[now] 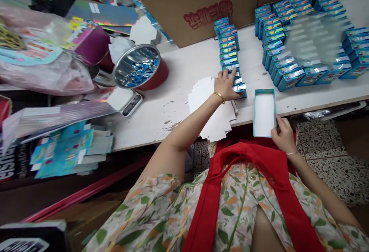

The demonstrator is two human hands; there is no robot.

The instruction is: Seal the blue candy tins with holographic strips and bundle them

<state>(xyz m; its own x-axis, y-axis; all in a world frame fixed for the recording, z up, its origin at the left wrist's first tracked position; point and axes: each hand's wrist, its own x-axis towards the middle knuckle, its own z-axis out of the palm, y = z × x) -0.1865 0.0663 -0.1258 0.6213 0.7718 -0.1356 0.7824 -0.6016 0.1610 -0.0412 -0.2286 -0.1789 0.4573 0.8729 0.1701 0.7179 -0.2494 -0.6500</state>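
Note:
My left hand (pixel 226 86) reaches across the white table (pixel 178 102) and closes its fingers on a small blue shiny pack (pixel 240 89) at the near end of a long row of blue packs (pixel 227 46). My right hand (pixel 281 133) holds the near corner of an open teal box tray (pixel 264 112) with a white inside, which overhangs the table's front edge. A fanned stack of white die-cut cards (pixel 215 109) lies under my left wrist.
Many more blue packs (pixel 305 40) fill the right of the table. A red-sided metal bowl (pixel 140 67) holds small blue pieces, with a white scale (pixel 127 100) beside it. Cardboard boxes (pixel 201 5) stand behind. Bags and printed sheets (pixel 63 148) clutter the left.

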